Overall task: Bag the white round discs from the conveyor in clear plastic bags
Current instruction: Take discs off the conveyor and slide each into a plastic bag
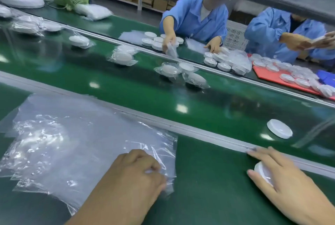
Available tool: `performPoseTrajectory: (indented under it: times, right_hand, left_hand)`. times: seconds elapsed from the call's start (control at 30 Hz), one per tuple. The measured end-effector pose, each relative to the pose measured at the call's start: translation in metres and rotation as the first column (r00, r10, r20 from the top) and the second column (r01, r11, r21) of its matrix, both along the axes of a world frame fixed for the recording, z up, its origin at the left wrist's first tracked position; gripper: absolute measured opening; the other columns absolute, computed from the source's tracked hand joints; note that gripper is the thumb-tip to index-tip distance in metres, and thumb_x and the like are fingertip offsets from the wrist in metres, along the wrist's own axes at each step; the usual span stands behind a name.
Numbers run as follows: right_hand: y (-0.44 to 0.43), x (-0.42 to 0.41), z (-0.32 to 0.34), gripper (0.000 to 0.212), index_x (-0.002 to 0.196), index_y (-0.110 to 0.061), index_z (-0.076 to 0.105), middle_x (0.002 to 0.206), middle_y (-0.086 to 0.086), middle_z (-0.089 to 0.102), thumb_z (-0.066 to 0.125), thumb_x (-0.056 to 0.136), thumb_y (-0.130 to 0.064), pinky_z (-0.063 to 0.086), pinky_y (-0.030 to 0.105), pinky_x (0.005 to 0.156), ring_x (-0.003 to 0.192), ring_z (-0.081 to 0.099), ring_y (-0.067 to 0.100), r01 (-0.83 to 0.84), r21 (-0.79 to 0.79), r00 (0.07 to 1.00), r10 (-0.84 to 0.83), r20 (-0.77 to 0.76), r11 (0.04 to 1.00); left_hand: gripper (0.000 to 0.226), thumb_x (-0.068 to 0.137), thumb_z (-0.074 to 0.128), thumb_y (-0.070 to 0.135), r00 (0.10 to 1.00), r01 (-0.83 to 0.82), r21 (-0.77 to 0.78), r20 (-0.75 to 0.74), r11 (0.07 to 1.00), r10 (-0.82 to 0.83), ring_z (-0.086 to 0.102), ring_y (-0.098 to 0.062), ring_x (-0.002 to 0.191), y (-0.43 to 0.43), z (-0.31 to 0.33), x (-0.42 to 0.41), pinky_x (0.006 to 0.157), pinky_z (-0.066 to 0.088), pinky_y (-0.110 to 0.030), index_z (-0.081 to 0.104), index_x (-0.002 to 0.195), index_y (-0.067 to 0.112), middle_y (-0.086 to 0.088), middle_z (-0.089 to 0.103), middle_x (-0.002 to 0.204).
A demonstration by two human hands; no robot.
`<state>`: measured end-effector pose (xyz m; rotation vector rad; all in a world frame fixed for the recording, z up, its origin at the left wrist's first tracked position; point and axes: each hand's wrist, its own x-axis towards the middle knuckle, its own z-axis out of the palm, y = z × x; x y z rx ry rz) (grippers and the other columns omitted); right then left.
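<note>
Left hand pinches a clear bag on the tabletop, right hand grips a white disc.

Bare left grip, bare right grip
</note>
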<state>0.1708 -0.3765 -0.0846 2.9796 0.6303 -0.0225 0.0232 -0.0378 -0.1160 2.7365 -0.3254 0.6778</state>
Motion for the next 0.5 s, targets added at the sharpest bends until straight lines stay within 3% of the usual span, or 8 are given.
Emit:
performPoseTrajectory:
  times: [0.03,0.1,0.17,0.2,0.27,0.33,0.43,0.5]
  right_hand:
    - [-0.005,-0.006,-0.002,0.054,0.127,-0.051,0.058,0.137,-0.024,0.054,0.032,0.088,-0.078,0.050,0.035,0.084,0.130,0.055,0.015,-0.025,0.077,0.995,0.017,0.094,0.997]
    - [-0.005,-0.012,-0.001,0.027,0.104,-0.038,0.068,0.102,-0.023,0.058,0.052,0.091,-0.056,0.042,0.031,0.059,0.088,0.063,0.015,-0.080,0.128,0.966,0.046,0.253,0.989]
    - [-0.001,-0.013,-0.001,0.007,0.094,-0.039,0.059,0.095,-0.021,0.051,0.064,0.090,-0.043,0.040,0.034,0.057,0.077,0.057,0.014,-0.055,0.205,0.977,0.009,0.215,0.977]
    - [0.000,-0.014,-0.001,0.010,0.090,-0.041,0.054,0.095,-0.019,0.049,0.064,0.091,-0.042,0.042,0.036,0.059,0.074,0.057,0.013,-0.039,0.288,0.986,-0.011,0.169,0.957]
    - [0.007,-0.014,0.004,0.015,0.088,-0.043,0.051,0.096,-0.014,0.052,0.055,0.090,-0.057,0.047,0.037,0.069,0.077,0.059,0.012,-0.050,0.535,0.998,0.020,0.062,0.844]
    - [0.023,-0.020,0.013,0.030,0.103,-0.050,0.055,0.106,-0.018,0.055,0.050,0.085,-0.073,0.047,0.027,0.080,0.093,0.060,0.006,-0.070,0.689,0.991,0.132,-0.038,0.721]
    - [0.055,-0.038,0.024,0.041,0.133,-0.054,0.056,0.120,-0.019,0.051,0.058,0.094,-0.063,0.044,0.014,0.092,0.111,0.058,0.008,-0.425,0.614,0.883,0.454,0.120,0.665]
    - [0.077,-0.045,0.023,0.043,0.140,-0.037,0.061,0.121,-0.010,0.058,0.066,0.098,-0.042,0.046,0.021,0.101,0.121,0.058,0.013,-0.673,0.508,0.716,0.646,0.264,0.538]
  left_hand:
    - [0.028,0.078,0.051,0.044,1.000,0.009,-0.014,-0.011,1.000,-0.009,0.068,-0.015,0.077,0.001,0.001,-0.003,0.059,0.058,-0.034,0.076,0.066,0.038,0.020,0.068,0.081]
    - [0.027,0.081,0.052,0.042,0.999,0.005,-0.057,-0.042,0.998,-0.007,0.065,-0.011,0.081,0.004,0.003,-0.008,0.065,0.057,-0.033,0.074,0.066,0.037,0.026,0.065,0.083]
    - [0.024,0.083,0.053,0.042,0.998,-0.008,-0.118,-0.065,0.993,0.000,0.059,-0.005,0.087,0.004,0.005,-0.013,0.074,0.053,-0.028,0.073,0.070,0.037,0.030,0.064,0.086]
    - [0.023,0.084,0.054,0.043,0.997,-0.016,-0.153,-0.071,0.988,0.005,0.057,-0.001,0.091,0.004,0.006,-0.014,0.078,0.048,-0.025,0.073,0.073,0.038,0.032,0.064,0.088]
    - [0.021,0.086,0.056,0.046,0.997,-0.046,-0.219,-0.074,0.975,0.030,0.052,0.007,0.097,0.003,0.009,-0.017,0.082,0.042,-0.020,0.074,0.080,0.040,0.036,0.064,0.091]
    - [0.019,0.086,0.056,0.050,0.995,-0.081,-0.290,-0.077,0.954,0.061,0.053,0.011,0.103,0.001,0.012,-0.020,0.083,0.042,-0.016,0.074,0.084,0.043,0.039,0.064,0.094]
    - [0.019,0.084,0.055,0.057,0.990,-0.109,-0.476,-0.133,0.873,0.051,0.056,0.013,0.110,-0.002,0.019,-0.023,0.085,0.046,-0.012,0.071,0.093,0.051,0.042,0.064,0.099]
    - [0.014,0.086,0.061,0.055,0.993,-0.083,-0.574,-0.114,0.815,0.020,0.058,0.013,0.110,-0.007,0.024,-0.024,0.087,0.044,-0.006,0.074,0.089,0.049,0.040,0.066,0.098]
